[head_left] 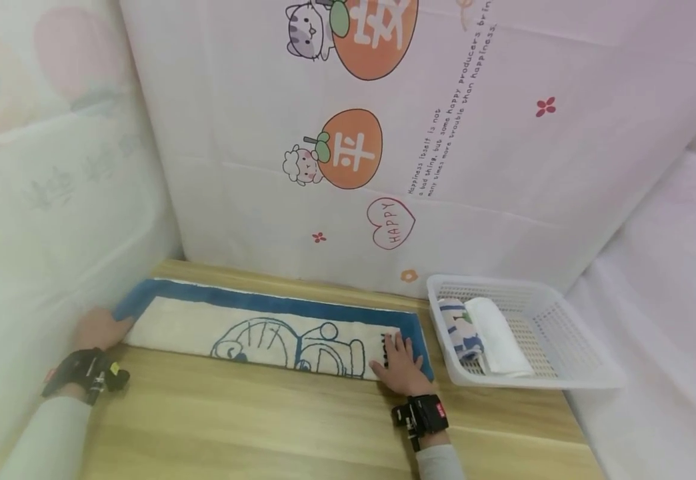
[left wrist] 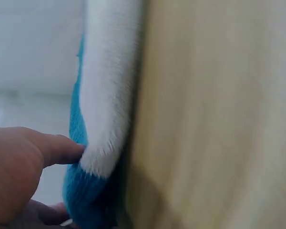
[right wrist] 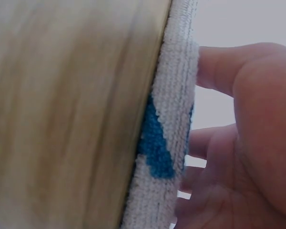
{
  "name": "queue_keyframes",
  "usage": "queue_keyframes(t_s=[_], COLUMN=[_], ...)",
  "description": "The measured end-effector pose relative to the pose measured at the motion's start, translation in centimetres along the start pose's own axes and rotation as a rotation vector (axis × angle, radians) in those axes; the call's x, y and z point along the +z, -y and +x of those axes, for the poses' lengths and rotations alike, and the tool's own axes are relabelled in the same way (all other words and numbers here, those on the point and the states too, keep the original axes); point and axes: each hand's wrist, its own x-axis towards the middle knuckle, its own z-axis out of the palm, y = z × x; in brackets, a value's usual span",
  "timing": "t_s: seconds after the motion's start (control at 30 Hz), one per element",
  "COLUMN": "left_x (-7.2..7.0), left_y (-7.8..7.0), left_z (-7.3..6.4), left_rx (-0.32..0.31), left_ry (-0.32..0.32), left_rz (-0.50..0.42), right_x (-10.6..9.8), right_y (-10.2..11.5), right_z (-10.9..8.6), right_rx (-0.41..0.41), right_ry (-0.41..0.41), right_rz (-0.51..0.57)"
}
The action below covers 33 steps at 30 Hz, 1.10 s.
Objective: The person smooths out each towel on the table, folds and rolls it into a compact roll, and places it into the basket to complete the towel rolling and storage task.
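A folded towel (head_left: 192, 327), white with a blue border and blue cartoon line drawing, lies as a long strip on the wooden table. At its left end, my left hand (head_left: 99, 329) rests against the blue border. In the left wrist view, the thumb (left wrist: 62, 149) touches the towel's folded edge (left wrist: 109, 95), and the other fingers are mostly hidden. My right hand (head_left: 404, 368) lies on the towel's right end, its fingers spread. The right wrist view has this hand (right wrist: 257, 124) laid over the towel's thick folded side (right wrist: 174, 86).
Right of the towel stands a white plastic basket (head_left: 588, 340) holding a rolled patterned cloth (head_left: 459, 330) and a white cloth (head_left: 498, 337). A printed white sheet (head_left: 252, 167) rises behind the table (head_left: 252, 420), with more white sheeting on both sides.
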Motion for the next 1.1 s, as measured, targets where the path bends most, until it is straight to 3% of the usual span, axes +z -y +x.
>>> queue_keyframes(t_s=[0.13, 0.23, 0.33, 0.67, 0.8, 1.1], left_x=[-0.5, -0.8, -0.8, -1.3, -2.1, -5.5], left_y=[1.0, 1.2, 1.1, 0.6, -1.2, -9.2], left_z=[0.4, 0.9, 1.7, 3.6, 3.7, 4.3], left_rx=[-0.07, -0.083, -0.068, -0.13, -0.128, -0.031], left_ry=[0.134, 0.18, 0.167, 0.099, 0.03, -0.093], left_rz=[-0.055, -0.072, -0.088, -0.206, -0.23, -0.284], right_x=[0.4, 0.5, 0.4, 0.1, 0.1, -0.2], right_y=[0.2, 0.3, 0.4, 0.6, 0.6, 0.4], right_z=[0.1, 0.0, -0.1, -0.2, -0.2, -0.2], right_rx=[-0.014, -0.017, -0.004, 0.006, 0.008, 0.011], right_ry=[0.011, 0.009, -0.001, -0.01, -0.01, -0.002], right_rz=[-0.002, -0.006, -0.008, -0.014, -0.01, 0.013])
